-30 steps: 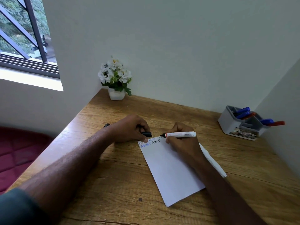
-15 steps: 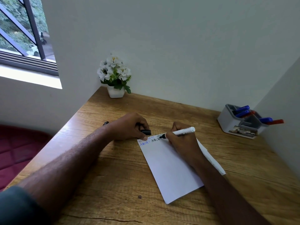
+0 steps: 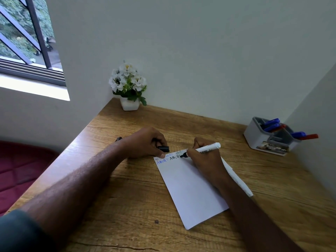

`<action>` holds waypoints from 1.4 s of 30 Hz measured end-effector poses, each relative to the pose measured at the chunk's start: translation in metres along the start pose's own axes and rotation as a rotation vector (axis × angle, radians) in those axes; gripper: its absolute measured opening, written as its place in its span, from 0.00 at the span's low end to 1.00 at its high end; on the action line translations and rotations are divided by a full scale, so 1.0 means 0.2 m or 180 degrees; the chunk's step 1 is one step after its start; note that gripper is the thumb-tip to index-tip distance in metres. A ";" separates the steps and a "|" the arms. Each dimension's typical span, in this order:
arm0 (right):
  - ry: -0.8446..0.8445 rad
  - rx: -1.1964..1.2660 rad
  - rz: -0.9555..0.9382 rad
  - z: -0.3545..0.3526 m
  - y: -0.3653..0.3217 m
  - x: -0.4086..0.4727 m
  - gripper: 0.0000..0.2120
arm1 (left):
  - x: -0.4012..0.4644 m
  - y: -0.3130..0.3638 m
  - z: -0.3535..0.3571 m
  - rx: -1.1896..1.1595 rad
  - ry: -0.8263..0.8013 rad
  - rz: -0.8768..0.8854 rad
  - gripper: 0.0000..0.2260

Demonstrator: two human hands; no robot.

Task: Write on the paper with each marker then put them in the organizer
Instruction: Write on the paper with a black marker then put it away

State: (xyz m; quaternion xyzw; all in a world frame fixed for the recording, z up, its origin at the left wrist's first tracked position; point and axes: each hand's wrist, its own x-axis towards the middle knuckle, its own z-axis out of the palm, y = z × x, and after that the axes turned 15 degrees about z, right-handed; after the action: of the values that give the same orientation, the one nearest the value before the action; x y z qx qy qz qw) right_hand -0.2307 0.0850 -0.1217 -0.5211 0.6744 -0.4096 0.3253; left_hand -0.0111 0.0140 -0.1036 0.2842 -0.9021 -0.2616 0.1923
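- The paper (image 3: pixel 190 188) lies slanted on the counter (image 3: pixel 127 206), near edge toward the person; its top rows already carry small lettering, too fine to read fully
- The right hand (image 3: pixel 205 160) grips the black marker (image 3: pixel 201 150), tip on the paper's top edge, likely mid-letter; the wrist hides the paper's right side
- The left hand (image 3: pixel 145 142) curls round the black cap (image 3: pixel 163 148) while its fingertip pins the paper's corner, probably steadying it
- Far right, the organizer (image 3: pixel 258 137) holds blue and red markers; their number is unclear
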 end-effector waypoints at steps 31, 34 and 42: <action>0.0043 0.0085 -0.0031 0.00 -0.03 -0.02 0.16 | 0.00 0.01 0.00 -0.0016 0.0008 -0.0043 0.13; -0.0009 0.0029 -0.0028 0.00 -0.03 -0.02 0.17 | 0.00 0.01 0.00 -0.0042 0.0012 -0.0044 0.13; 0.0089 0.0410 -0.0035 -0.03 -0.01 -0.02 0.08 | 0.00 0.01 0.00 -0.0045 -0.0009 -0.0052 0.13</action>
State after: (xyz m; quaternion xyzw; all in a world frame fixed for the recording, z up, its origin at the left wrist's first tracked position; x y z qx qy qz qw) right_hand -0.2341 0.0892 -0.1166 -0.4970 0.6483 -0.4612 0.3465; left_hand -0.0111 0.0153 -0.1029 0.2898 -0.8982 -0.2699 0.1909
